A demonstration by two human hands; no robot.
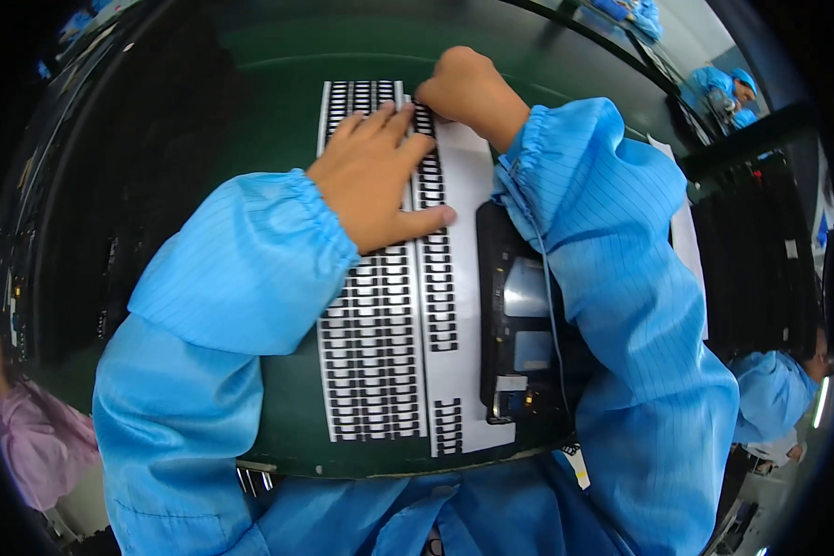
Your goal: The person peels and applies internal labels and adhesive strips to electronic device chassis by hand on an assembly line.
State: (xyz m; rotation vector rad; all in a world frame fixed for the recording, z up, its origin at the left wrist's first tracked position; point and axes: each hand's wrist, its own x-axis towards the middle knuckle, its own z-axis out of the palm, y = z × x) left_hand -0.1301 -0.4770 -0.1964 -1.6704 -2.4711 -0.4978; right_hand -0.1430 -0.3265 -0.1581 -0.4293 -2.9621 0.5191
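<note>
Lengthwise, the white single-column sheet [468,380] runs straight away from me over the green desk [287,417], one end beside the near edge, its row of small black cut-outs [442,287] reaching toward the far side. My right hand [468,88] is nearer that row's far end: its fingers curl right there, and I can't tell whether they pinch anything. My left hand [366,181] lies flat, fingers spread wide, bridging the multi-column sheet [375,371] and this one, thumb across the row. Just right of the row, a black tray [488,287] overlaps the sheet.
</note>
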